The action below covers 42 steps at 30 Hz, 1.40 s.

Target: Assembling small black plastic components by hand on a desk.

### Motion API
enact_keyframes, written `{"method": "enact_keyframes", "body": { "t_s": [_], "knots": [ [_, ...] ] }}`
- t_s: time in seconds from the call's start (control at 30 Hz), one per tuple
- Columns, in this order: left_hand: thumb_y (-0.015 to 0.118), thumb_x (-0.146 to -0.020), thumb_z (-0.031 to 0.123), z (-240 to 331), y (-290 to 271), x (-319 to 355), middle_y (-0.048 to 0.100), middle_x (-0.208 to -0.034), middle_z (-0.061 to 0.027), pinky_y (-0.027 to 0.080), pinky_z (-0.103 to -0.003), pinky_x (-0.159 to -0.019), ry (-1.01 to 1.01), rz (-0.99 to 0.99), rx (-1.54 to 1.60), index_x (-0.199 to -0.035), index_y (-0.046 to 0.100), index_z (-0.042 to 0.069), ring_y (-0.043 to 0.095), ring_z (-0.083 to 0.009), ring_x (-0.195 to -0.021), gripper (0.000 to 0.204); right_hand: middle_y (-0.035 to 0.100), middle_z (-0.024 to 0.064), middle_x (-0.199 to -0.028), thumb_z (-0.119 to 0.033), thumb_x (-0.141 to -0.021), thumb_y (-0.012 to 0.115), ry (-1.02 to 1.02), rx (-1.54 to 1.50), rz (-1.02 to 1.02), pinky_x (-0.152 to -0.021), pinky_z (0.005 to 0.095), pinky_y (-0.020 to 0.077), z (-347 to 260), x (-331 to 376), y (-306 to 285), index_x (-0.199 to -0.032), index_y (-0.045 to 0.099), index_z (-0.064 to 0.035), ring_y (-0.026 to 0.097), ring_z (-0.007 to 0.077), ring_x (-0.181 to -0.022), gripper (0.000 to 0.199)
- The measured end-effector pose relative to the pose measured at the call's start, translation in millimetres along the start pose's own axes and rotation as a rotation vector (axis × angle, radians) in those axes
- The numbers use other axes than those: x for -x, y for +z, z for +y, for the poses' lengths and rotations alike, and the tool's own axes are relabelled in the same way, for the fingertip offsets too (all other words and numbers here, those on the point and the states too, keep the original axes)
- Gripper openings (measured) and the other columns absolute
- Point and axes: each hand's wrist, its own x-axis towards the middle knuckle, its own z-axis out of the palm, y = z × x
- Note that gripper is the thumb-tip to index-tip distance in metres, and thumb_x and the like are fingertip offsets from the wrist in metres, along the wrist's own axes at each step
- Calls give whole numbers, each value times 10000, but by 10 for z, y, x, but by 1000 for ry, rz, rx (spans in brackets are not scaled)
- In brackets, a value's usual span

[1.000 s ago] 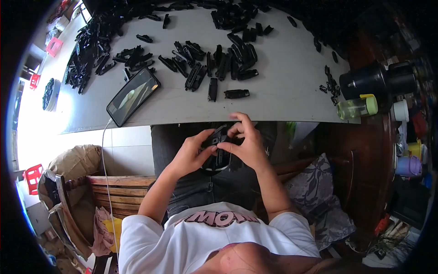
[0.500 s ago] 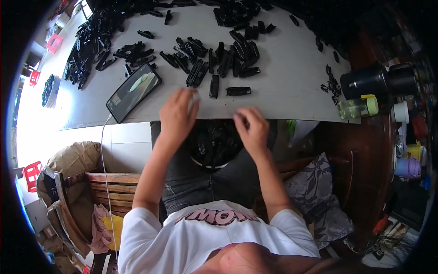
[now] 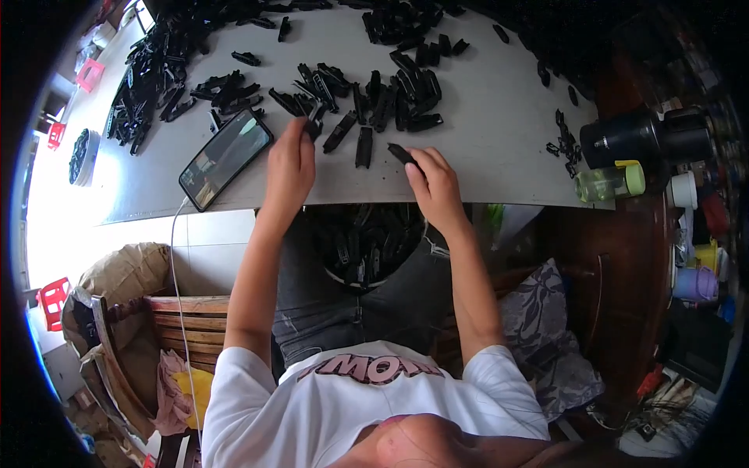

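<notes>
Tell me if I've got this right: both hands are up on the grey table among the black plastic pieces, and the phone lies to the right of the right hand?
Not quite. In the head view the phone lies left of the left hand, not right of the right hand. Both hands are indeed on the grey table among the black plastic pieces.

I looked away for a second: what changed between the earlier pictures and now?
Both hands left the lap and reached up onto the table. The left hand now fingers a black plastic part in the pile; the right hand grips another black piece. The phone, bottle and lap bowl stayed put.
</notes>
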Motion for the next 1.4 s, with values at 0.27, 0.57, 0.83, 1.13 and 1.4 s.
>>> {"method": "enact_keyframes", "body": {
  "t_s": [0.27,0.57,0.83,1.13,1.4],
  "knots": [
    [424,-952,168,519,18,391,565,-702,-92,405,-260,-575,-387,-340,572,-1091,475,1,517,-139,-607,223,567,-12,-777,-46,-823,644,248,-659,-304,-589,184,424,-381,90,-59,-927,577,7,520,34,-670,134],
    [577,-865,94,664,-25,533,613,-838,-130,468,-276,-649,-244,-498,628,-1183,489,-25,596,-162,-710,350,611,51,-894,-93,-756,734,303,-572,181,-672,199,458,-576,182,118,-1055,522,3,577,94,-819,379],
    [596,-852,99,563,-18,570,630,-848,-105,471,-262,-599,-152,-477,389,-1156,556,-8,596,-149,-666,325,595,37,-927,-68,-811,665,427,-1167,0,-777,255,449,-315,273,344,-963,537,-16,546,105,-845,205],
    [633,-732,134,249,231,-117,575,-757,-65,462,-360,-641,255,-18,-553,-923,559,66,577,-243,-774,216,561,157,-873,-120,-717,694,164,273,-34,-638,415,472,-339,-462,520,-889,502,-35,589,346,-766,271],
    [595,-815,87,233,65,193,596,-819,-160,459,-359,-678,-123,-222,159,-1113,481,0,601,-297,-780,331,560,97,-832,-39,-726,643,29,-19,-54,-560,295,457,-189,-262,212,-1083,541,-17,565,180,-647,373]
  ]
}}
